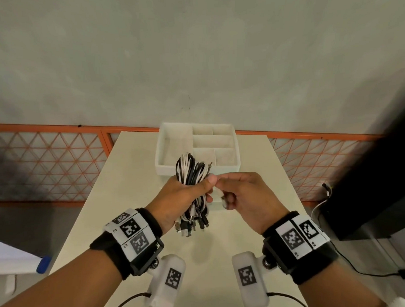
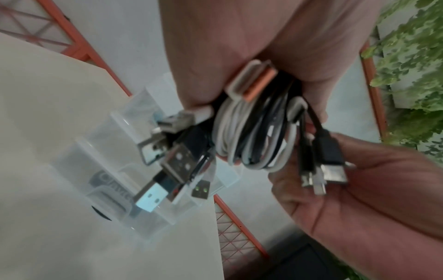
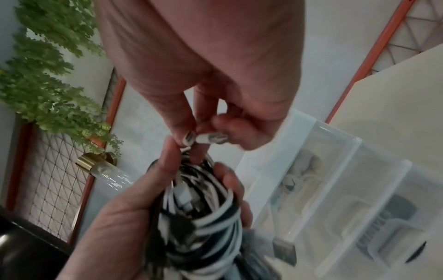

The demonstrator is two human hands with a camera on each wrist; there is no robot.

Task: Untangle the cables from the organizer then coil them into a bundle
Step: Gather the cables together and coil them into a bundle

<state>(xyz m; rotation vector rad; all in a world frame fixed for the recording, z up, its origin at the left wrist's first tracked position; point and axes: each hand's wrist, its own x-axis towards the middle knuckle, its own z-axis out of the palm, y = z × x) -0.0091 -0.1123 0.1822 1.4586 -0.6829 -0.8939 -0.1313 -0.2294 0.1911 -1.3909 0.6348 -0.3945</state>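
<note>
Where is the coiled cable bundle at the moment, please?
In the head view the cable bundle sits mid-frame, gripped in the left hand above the table, just in front of the white organizer.

table (image 1: 129, 203): cream | floor (image 1: 192, 49): grey concrete | fence (image 1: 46, 160): orange lattice | foliage (image 3: 48, 75): green

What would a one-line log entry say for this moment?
left hand: grips cable bundle | right hand: pinches white cable end | organizer: on table, behind hands
</note>
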